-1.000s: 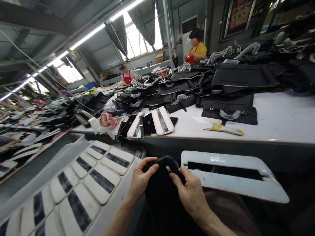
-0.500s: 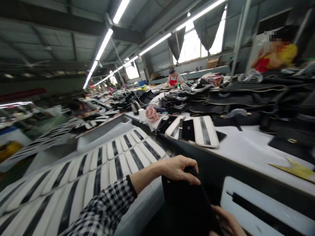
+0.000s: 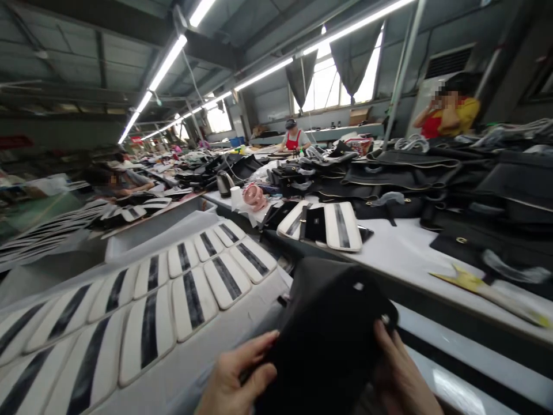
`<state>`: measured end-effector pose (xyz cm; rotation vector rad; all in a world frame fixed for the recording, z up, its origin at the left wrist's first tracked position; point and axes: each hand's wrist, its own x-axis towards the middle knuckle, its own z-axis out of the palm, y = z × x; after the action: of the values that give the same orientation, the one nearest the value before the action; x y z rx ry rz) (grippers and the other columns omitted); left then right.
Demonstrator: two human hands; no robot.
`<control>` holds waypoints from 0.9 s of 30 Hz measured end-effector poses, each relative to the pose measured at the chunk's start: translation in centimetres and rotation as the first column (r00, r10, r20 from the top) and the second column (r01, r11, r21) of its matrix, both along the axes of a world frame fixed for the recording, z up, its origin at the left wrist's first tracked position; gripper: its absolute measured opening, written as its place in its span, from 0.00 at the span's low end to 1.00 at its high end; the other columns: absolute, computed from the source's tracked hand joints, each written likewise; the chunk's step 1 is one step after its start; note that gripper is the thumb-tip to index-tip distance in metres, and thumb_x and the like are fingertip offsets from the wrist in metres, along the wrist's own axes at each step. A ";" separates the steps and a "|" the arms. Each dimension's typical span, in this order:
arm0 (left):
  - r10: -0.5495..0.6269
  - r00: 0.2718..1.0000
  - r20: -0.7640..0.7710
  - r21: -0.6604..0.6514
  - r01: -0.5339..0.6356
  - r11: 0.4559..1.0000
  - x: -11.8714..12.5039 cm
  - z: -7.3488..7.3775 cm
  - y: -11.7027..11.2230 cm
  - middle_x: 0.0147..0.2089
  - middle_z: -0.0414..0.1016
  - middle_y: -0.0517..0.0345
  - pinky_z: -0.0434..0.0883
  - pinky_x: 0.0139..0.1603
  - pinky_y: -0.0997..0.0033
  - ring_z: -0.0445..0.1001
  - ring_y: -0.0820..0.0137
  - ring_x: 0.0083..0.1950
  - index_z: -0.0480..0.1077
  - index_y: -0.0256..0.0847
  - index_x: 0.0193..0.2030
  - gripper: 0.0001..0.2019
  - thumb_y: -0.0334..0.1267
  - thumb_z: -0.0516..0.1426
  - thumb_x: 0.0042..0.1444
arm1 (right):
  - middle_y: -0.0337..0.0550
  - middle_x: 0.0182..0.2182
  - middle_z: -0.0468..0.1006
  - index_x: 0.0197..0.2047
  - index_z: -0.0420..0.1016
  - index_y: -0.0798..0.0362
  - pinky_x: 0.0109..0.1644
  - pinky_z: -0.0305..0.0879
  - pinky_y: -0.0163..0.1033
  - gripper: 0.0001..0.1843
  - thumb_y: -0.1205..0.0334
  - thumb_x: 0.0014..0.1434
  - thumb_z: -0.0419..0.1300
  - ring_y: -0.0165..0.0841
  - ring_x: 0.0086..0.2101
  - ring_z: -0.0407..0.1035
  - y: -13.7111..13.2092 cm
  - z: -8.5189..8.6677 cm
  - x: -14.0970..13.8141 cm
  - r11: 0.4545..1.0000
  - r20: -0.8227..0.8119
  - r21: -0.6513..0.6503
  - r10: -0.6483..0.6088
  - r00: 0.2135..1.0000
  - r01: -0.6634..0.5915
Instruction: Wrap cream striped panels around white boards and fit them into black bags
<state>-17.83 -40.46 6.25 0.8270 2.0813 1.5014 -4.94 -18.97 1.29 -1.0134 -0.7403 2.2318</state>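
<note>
Between my hands is a black bag piece (image 3: pixel 328 334), dark and leather-like, with rounded corners and small metal fittings near its right edge. My left hand (image 3: pixel 242 374) pinches its left edge between thumb and fingers. On the opposite side, my right hand (image 3: pixel 404 369) grips the right edge, fingertips close to a metal fitting; part of that hand is hidden by the piece. Left of my hands, white panels (image 3: pixel 158 325) with black centre stripes lie in rows on a pale sheet (image 3: pixel 254 317).
A white worktable (image 3: pixel 389 248) runs along the right, with black bags (image 3: pixel 397 173) piled on it. Striped panels (image 3: pixel 343 226), a pink fan (image 3: pixel 254 197) and a yellow-handled tool (image 3: pixel 488 291) are on it. Co-workers (image 3: pixel 296 138) sit farther back; another person (image 3: pixel 451 112) is at right.
My left hand has moved from the piece's top edge down to its left side. The black piece has turned, showing a broad face, and my right hand has come up. The view has shifted slightly.
</note>
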 end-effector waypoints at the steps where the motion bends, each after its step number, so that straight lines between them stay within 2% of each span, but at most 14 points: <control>1: -0.040 0.999 0.003 0.056 0.040 0.998 1.1 -1.8 0.2 0.55 0.77 0.55 0.74 0.55 0.64 0.76 0.58 0.54 0.72 0.49 0.58 0.23 0.52 0.59 0.57 | 0.46 0.50 0.78 0.57 0.72 0.45 0.46 0.74 0.45 0.35 0.47 0.46 0.71 0.45 0.49 0.73 0.0 0.3 -0.2 0.990 0.007 0.079 0.115 0.993 -0.116; 2: -0.031 0.999 -0.014 0.096 0.032 0.995 1.9 -3.6 0.6 0.56 0.76 0.54 0.73 0.56 0.62 0.76 0.57 0.55 0.70 0.48 0.60 0.25 0.53 0.57 0.58 | 0.46 0.50 0.79 0.57 0.72 0.46 0.47 0.73 0.44 0.34 0.46 0.47 0.71 0.44 0.49 0.73 -0.2 0.4 -0.7 0.970 0.022 0.145 0.195 0.981 -0.196; 4: 0.109 0.989 -0.103 0.107 -0.098 0.989 3.0 -6.1 1.6 0.59 0.74 0.53 0.71 0.59 0.61 0.74 0.58 0.58 0.65 0.45 0.64 0.28 0.52 0.57 0.59 | 0.47 0.48 0.79 0.54 0.73 0.50 0.50 0.72 0.44 0.32 0.44 0.49 0.69 0.43 0.47 0.74 -0.7 0.4 -1.8 0.918 0.076 0.294 0.255 0.964 -0.266; 5: 0.205 0.965 -0.165 0.107 -0.189 0.976 3.2 -6.9 2.1 0.61 0.72 0.53 0.70 0.61 0.61 0.72 0.58 0.60 0.64 0.44 0.65 0.29 0.51 0.57 0.59 | 0.47 0.47 0.79 0.53 0.73 0.51 0.51 0.71 0.44 0.32 0.42 0.50 0.67 0.44 0.47 0.74 -1.0 0.3 -2.3 0.881 0.127 0.379 0.254 0.959 -0.284; 7: 0.351 0.891 -0.289 0.126 -0.328 0.936 2.9 -7.3 3.2 0.63 0.69 0.53 0.67 0.64 0.62 0.70 0.59 0.62 0.62 0.42 0.66 0.29 0.48 0.57 0.60 | 0.47 0.45 0.80 0.51 0.74 0.52 0.50 0.70 0.44 0.30 0.40 0.52 0.65 0.44 0.46 0.74 -1.7 0.0 -2.9 0.802 0.264 0.517 0.184 0.947 -0.300; 10: 0.358 0.844 -0.398 0.133 -0.333 0.933 1.8 -6.1 4.4 0.60 0.73 0.54 0.71 0.59 0.67 0.73 0.61 0.58 0.67 0.44 0.63 0.24 0.45 0.57 0.61 | 0.46 0.42 0.80 0.48 0.74 0.52 0.46 0.70 0.44 0.29 0.38 0.54 0.61 0.43 0.42 0.74 -2.0 -0.3 -2.9 0.715 0.414 0.624 0.040 0.909 -0.315; 13: 0.312 0.856 -0.413 0.093 -0.301 0.949 0.8 -4.7 5.1 0.51 0.80 0.57 0.76 0.49 0.72 0.80 0.63 0.48 0.74 0.46 0.56 0.17 0.45 0.55 0.62 | 0.45 0.38 0.80 0.44 0.74 0.52 0.40 0.69 0.41 0.27 0.36 0.55 0.58 0.41 0.37 0.74 -1.7 -0.2 -2.7 0.683 0.460 0.656 -0.023 0.887 -0.322; 16: 0.282 0.890 -0.357 0.049 -0.284 0.958 0.1 -4.2 5.7 0.41 0.82 0.58 0.76 0.40 0.73 0.81 0.65 0.38 0.78 0.45 0.47 0.15 0.48 0.53 0.63 | 0.43 0.31 0.78 0.37 0.73 0.51 0.34 0.66 0.39 0.26 0.35 0.55 0.57 0.38 0.31 0.72 -1.5 -0.2 -2.6 0.673 0.472 0.672 -0.070 0.879 -0.308; 20: 0.304 0.916 -0.262 0.016 -0.311 0.950 -1.2 -4.2 6.6 0.37 0.82 0.58 0.73 0.32 0.73 0.79 0.66 0.33 0.74 0.44 0.50 0.19 0.53 0.54 0.61 | 0.39 0.25 0.72 0.30 0.67 0.51 0.30 0.61 0.37 0.24 0.37 0.57 0.56 0.34 0.27 0.65 -1.6 -0.1 -2.6 0.655 0.444 0.698 -0.079 0.893 -0.289; 22: 0.313 0.925 -0.216 0.013 -0.318 0.948 -1.8 -4.0 7.2 0.37 0.81 0.57 0.72 0.31 0.72 0.77 0.66 0.32 0.73 0.42 0.50 0.21 0.56 0.54 0.60 | 0.37 0.23 0.67 0.28 0.64 0.51 0.30 0.59 0.36 0.24 0.38 0.58 0.56 0.32 0.26 0.62 -1.6 0.0 -2.5 0.645 0.432 0.711 -0.084 0.898 -0.282; 24: 0.290 0.936 -0.202 0.000 -0.296 0.955 -2.3 -3.7 7.7 0.35 0.80 0.56 0.71 0.32 0.72 0.76 0.66 0.32 0.74 0.41 0.44 0.21 0.57 0.52 0.60 | 0.34 0.22 0.63 0.27 0.60 0.50 0.29 0.56 0.35 0.24 0.38 0.59 0.55 0.30 0.26 0.59 -1.4 0.2 -2.5 0.649 0.419 0.714 -0.096 0.903 -0.262; 27: 0.232 0.947 -0.222 -0.025 -0.243 0.970 -2.5 -2.9 8.0 0.32 0.77 0.58 0.70 0.33 0.72 0.74 0.66 0.32 0.73 0.41 0.38 0.21 0.58 0.52 0.60 | 0.34 0.24 0.63 0.28 0.60 0.51 0.30 0.56 0.35 0.23 0.40 0.62 0.53 0.30 0.27 0.58 -1.0 0.5 -2.5 0.659 0.363 0.718 -0.078 0.928 -0.225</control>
<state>-20.28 -32.46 3.39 0.7735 2.4461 1.5275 -7.47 -20.00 1.75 -0.9521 -1.7268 1.5007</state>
